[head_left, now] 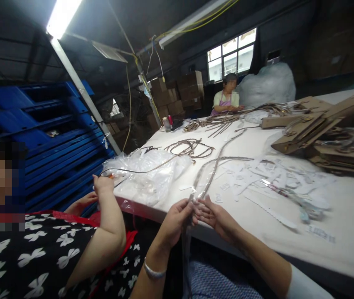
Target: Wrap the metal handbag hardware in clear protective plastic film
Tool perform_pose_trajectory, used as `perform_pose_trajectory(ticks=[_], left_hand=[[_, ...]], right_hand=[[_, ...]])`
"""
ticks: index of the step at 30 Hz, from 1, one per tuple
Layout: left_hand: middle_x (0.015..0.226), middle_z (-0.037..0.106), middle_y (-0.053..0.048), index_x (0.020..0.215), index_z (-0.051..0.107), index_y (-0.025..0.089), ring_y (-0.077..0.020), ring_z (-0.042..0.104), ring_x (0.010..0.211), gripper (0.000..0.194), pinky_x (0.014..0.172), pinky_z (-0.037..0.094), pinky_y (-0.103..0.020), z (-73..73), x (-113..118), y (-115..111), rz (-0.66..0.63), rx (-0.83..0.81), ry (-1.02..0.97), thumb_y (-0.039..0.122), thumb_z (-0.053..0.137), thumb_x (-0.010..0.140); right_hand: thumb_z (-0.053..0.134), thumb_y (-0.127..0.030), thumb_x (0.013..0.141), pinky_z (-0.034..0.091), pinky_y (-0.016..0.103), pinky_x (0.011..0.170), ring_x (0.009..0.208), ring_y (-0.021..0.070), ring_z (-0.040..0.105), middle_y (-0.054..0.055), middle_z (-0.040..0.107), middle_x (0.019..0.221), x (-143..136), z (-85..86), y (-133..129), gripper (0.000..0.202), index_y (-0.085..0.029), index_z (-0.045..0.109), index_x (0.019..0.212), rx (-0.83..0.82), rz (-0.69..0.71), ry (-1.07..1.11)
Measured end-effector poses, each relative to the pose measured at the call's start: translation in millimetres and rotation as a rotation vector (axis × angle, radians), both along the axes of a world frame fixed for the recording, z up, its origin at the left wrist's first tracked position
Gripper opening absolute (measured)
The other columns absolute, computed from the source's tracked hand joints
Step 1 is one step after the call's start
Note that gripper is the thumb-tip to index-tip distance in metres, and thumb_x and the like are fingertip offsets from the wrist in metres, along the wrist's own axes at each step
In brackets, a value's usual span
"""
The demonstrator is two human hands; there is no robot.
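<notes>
My left hand (175, 222) is closed around a long strap in a clear plastic sleeve (216, 166), at the table's near edge. Part of the sleeve hangs below that hand toward my lap; its other part loops out over the white tabletop. My right hand (216, 216) meets the left at the same spot, fingers against the plastic and partly hidden behind it. Just beyond, loose brown straps (191, 147) lie coiled. Right of the sleeve are scattered white paper tags (258, 176) and what look like scissors (270, 186).
To my left, a co-worker's hand (104, 185) handles a thin strap over a crumpled plastic bag (155, 170). Flat brown pieces (317, 128) are stacked at right on the white table (289, 253). Another person (225, 97) works at the far side. Blue pallets (61, 153) stand left.
</notes>
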State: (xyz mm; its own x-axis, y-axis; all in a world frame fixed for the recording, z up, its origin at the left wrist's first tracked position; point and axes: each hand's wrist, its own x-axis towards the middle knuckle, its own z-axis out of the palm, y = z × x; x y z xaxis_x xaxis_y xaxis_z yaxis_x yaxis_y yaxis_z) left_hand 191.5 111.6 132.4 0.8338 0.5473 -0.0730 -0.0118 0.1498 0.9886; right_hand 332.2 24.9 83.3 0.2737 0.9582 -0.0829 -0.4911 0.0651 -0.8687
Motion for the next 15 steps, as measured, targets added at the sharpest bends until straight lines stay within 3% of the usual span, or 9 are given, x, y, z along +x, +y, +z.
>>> perform_pose_trajectory(ticks=[2, 5, 8, 11, 13, 15], left_hand=[[0.079, 0.066, -0.007, 0.097, 0.064, 0.012, -0.0066, 0.054, 0.052, 0.04, 0.051, 0.042, -0.018, 7.3, 4, -34, -0.155, -0.055, 0.012, 0.049, 0.062, 0.084], [0.076, 0.068, -0.008, 0.096, 0.064, 0.011, -0.0075, 0.056, 0.047, 0.044, 0.045, 0.039, -0.017, -2.7, 3, -75, -0.264, -0.135, 0.077, 0.052, 0.065, 0.081], [0.077, 0.069, -0.01, 0.093, 0.065, 0.012, -0.0127, 0.061, 0.051, 0.05, 0.048, 0.043, -0.022, -9.6, -9, -82, -0.279, -0.12, 0.106, 0.058, 0.068, 0.075], [0.096, 0.069, -0.012, 0.101, 0.066, 0.015, -0.0224, 0.068, 0.08, 0.038, 0.069, 0.054, -0.034, 14.9, -28, -43, -0.161, 0.082, 0.075, 0.048, 0.066, 0.082], [0.115, 0.062, -0.009, 0.116, 0.059, 0.016, -0.0199, 0.063, 0.096, 0.032, 0.082, 0.054, -0.039, 45.4, -44, 1, -0.063, 0.134, 0.017, 0.036, 0.056, 0.092], [0.12, 0.059, -0.01, 0.12, 0.057, 0.016, -0.0215, 0.061, 0.101, 0.033, 0.085, 0.053, -0.042, 76.1, -62, 49, 0.052, 0.184, -0.047, 0.034, 0.056, 0.092]], right_hand=[[0.041, -0.058, 0.094, 0.055, 0.041, 0.09, 0.099, 0.0242, 0.069, 0.02, 0.067, 0.112, 26, 15.3, 17, 0.051, -0.013, 0.055, 0.112, 0.003, -0.096, 0.237], [0.033, -0.04, 0.101, 0.059, 0.034, 0.076, 0.09, 0.0196, 0.069, 0.018, 0.067, 0.104, 85, 39.0, 38, 0.036, -0.011, 0.054, 0.106, -0.073, -0.288, 0.296], [0.041, -0.03, 0.101, 0.058, 0.032, 0.071, 0.086, 0.0169, 0.067, 0.012, 0.065, 0.106, 142, 59.8, 57, 0.025, -0.012, 0.055, 0.112, -0.111, -0.37, 0.228], [0.057, -0.032, 0.094, 0.056, 0.038, 0.077, 0.092, 0.0192, 0.064, 0.008, 0.062, 0.114, 175, 82.4, 78, 0.03, -0.015, 0.057, 0.118, -0.129, -0.363, 0.127], [0.059, -0.029, 0.093, 0.057, 0.036, 0.075, 0.089, 0.0183, 0.065, 0.008, 0.064, 0.111, 183, 102.8, 92, 0.027, -0.014, 0.059, 0.115, -0.112, -0.321, 0.049], [0.059, -0.018, 0.092, 0.057, 0.027, 0.067, 0.081, 0.0154, 0.067, 0.01, 0.069, 0.101, 182, 128.5, 105, 0.016, -0.011, 0.063, 0.106, -0.061, -0.267, -0.026]])
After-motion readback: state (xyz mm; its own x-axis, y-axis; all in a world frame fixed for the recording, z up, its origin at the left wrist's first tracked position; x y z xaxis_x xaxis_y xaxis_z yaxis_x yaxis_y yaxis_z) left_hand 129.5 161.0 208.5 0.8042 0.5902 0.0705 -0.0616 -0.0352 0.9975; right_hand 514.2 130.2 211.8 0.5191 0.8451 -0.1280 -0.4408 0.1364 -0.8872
